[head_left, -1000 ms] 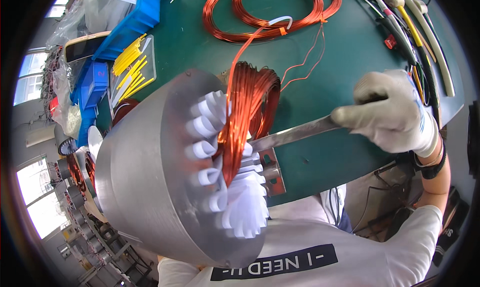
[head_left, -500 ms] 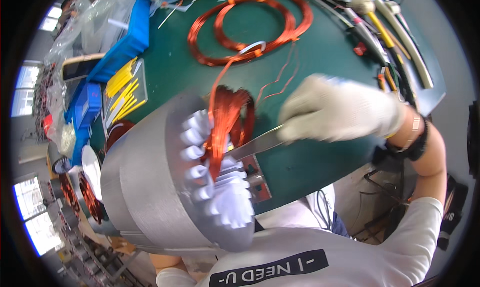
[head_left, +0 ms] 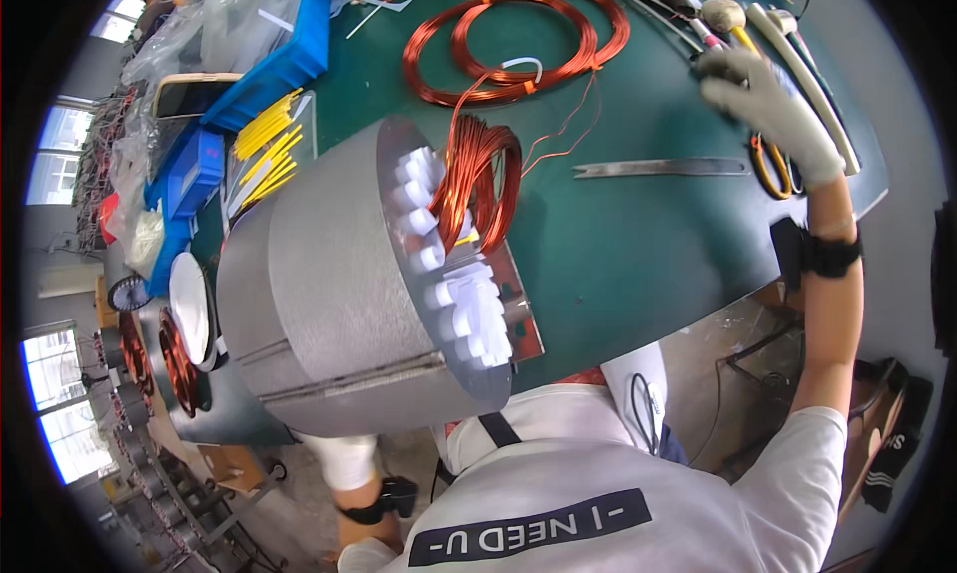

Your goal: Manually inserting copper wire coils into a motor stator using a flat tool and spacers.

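1. I work at a green bench [head_left: 638, 304] in a workshop, with bright windows [head_left: 70, 408] between 8 and 9 o'clock from the middle of my view.
2. At 9 o'clock a grey cylindrical stator [head_left: 339, 284] lies on its side, its face turned toward 3 o'clock and ringed by white slot liners [head_left: 477, 314].
3. A copper wire coil [head_left: 464, 179] sits at 12 o'clock, partly in the stator's slots; farther out at 12, two tied copper hoops [head_left: 429, 34] overlap.
4. At 2 o'clock a flat metal strip tool [head_left: 663, 168], notched at one end, lies loose on the bench.
5. My gloved right grip [head_left: 773, 114] is beyond it at 2 o'clock, fingers parted above a yellow-handled mallet [head_left: 724, 16], seemingly holding nothing.
6. My gloved left grip [head_left: 340, 458] is at 7 o'clock beneath the stator, its fingers hidden; I cannot tell whether they grasp anything.
7. At 10 o'clock lie thin yellow tubes [head_left: 267, 169], with a blue bin [head_left: 284, 69] just beyond.
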`<action>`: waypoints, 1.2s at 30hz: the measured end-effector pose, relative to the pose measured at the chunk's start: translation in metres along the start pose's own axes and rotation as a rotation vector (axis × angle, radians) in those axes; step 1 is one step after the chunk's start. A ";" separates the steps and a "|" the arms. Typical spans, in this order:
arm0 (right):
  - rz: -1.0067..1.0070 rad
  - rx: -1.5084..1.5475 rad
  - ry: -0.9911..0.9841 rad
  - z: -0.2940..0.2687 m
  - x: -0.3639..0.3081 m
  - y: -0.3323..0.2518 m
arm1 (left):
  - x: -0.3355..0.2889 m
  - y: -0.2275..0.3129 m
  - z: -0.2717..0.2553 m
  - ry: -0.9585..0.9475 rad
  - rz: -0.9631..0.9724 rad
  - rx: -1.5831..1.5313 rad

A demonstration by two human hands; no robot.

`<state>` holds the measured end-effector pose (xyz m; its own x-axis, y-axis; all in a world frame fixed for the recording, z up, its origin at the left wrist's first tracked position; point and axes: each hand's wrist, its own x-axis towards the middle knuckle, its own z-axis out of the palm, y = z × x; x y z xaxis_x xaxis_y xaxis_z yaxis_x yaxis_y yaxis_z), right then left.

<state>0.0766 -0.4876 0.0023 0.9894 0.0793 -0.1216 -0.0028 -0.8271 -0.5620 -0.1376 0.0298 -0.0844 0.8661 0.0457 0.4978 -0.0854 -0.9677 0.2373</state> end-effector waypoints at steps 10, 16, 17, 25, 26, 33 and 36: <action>-0.014 -0.641 0.573 0.050 0.090 0.052 | -0.020 0.062 0.058 -0.145 -0.070 -0.063; -0.222 -0.384 0.849 0.050 0.050 -0.018 | -0.016 0.072 0.043 -0.147 -0.057 0.386; -0.086 -0.297 0.816 0.032 0.039 -0.029 | -0.011 0.077 0.045 -0.146 -0.043 0.440; -0.223 0.253 0.360 0.002 -0.033 -0.031 | 0.036 0.095 0.089 -0.016 -0.002 1.325; -0.165 0.236 0.170 -0.005 -0.027 -0.058 | 0.043 0.091 0.086 0.031 -0.038 1.527; -0.775 0.137 -0.256 0.034 -0.025 -0.059 | 0.060 0.078 0.099 0.065 -0.133 1.910; -0.737 0.119 -0.340 0.041 -0.023 -0.059 | 0.062 0.084 0.095 -0.060 -0.057 1.994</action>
<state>0.0479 -0.4178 0.0050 0.6454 0.7595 0.0818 0.5962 -0.4339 -0.6754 -0.0439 -0.0720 -0.1129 0.8635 0.1144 0.4912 0.4700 0.1707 -0.8660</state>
